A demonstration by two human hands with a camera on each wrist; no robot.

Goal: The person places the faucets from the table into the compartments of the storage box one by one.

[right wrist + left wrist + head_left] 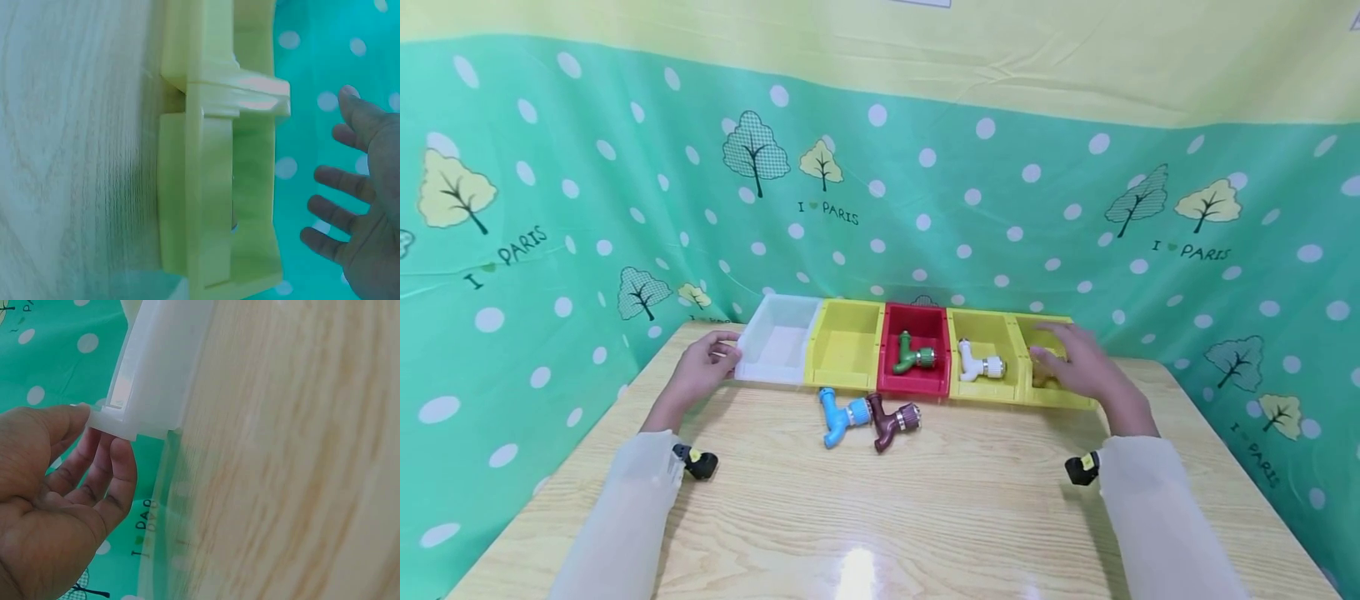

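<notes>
At the row's left end, my left hand (703, 365) pinches the rim of a translucent white bin (778, 340), thumb on top and fingertips below, as the left wrist view shows. My right hand (369, 194) hovers with spread fingers over the rightmost yellow bin (215, 200), holding nothing. An orange-brown faucet (1042, 375) lies in that bin, partly hidden by the hand. A white faucet (981, 364) sits in the adjoining yellow bin (992, 325). The red bin (913, 385) holds a green faucet (913, 356). In front of the row lie a blue faucet (842, 417) and a dark brown one.
Another yellow bin (847, 342), with nothing in it, stands between the white and red bins. The joined row rests near the back of a wood-grain table (940, 517). Behind and around it hangs a green and yellow curtain (940, 200).
</notes>
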